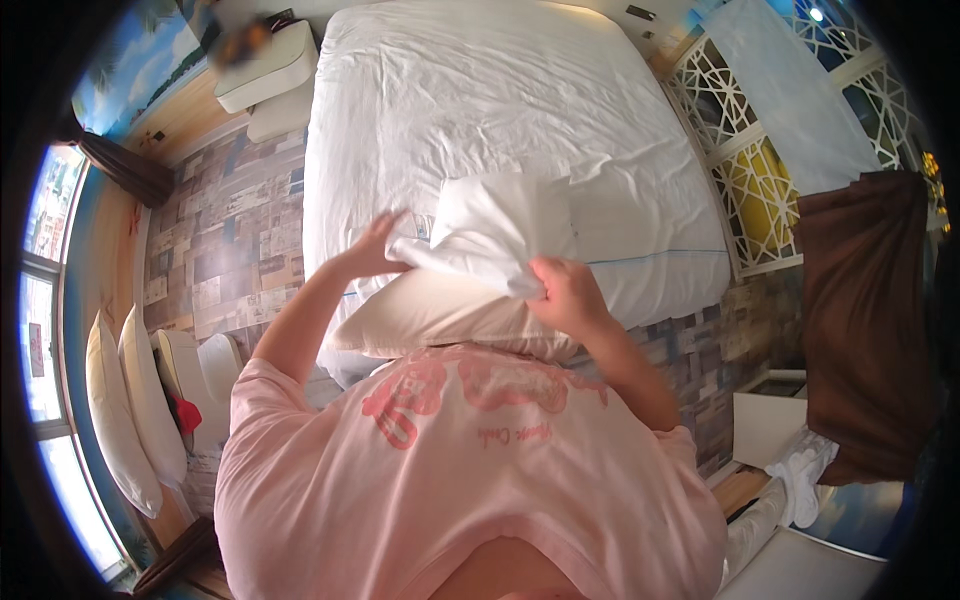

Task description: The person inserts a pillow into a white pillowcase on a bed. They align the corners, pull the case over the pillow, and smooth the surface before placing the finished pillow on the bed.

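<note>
A cream pillow (427, 315) lies against my body at the near edge of the bed, partly inside a white pillowcase (502, 217). The rest of the pillowcase spreads forward over the bed's white sheet (480, 97). My right hand (566, 292) grips the right side of the pillowcase opening, its fingers closed on bunched cloth. At the left side of the opening is my left hand (375, 247), slightly blurred, fingers apart; its thumb side touches or sits under the cloth, and whether it grips is unclear.
Two more pillows (150, 412) stand at the left by the window. A white bedside unit (270, 67) is beside the bed's far left corner. At the right are a white lattice screen (750, 202), a brown cloth (862, 322) and a white box-like piece (769, 427) on the patterned floor (225, 232).
</note>
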A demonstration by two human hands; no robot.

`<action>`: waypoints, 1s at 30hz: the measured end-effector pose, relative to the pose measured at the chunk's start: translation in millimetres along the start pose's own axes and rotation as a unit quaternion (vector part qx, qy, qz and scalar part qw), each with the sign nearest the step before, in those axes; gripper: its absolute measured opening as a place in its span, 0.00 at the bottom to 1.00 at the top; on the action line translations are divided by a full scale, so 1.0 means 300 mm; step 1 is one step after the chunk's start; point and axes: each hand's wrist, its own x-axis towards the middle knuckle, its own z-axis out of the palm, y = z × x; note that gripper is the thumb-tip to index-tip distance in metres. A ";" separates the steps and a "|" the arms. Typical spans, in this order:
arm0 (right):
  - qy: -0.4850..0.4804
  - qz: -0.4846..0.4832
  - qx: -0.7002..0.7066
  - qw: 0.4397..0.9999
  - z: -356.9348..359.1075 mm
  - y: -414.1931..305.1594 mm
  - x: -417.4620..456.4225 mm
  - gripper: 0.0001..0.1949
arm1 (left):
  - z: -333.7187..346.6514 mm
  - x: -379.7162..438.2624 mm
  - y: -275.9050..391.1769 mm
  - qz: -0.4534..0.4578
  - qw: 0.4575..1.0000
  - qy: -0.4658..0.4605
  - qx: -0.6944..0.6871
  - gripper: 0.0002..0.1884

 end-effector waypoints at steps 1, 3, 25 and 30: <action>0.004 0.007 0.013 1.000 0.004 -0.004 -0.016 0.11 | 0.093 0.043 -0.147 0.115 0.993 -0.027 0.010 0.49; 0.023 0.040 0.031 0.998 0.008 0.035 -0.059 0.11 | 0.166 0.066 -0.135 0.020 0.995 -0.061 -0.075 0.28; 0.406 0.305 0.489 0.709 -0.181 0.246 -0.205 0.10 | -0.402 -0.056 0.424 0.025 0.852 0.222 -0.474 0.08; 0.461 0.188 0.365 0.787 -0.398 0.242 -0.105 0.13 | -0.572 -0.002 0.428 0.258 0.871 0.339 -0.243 0.08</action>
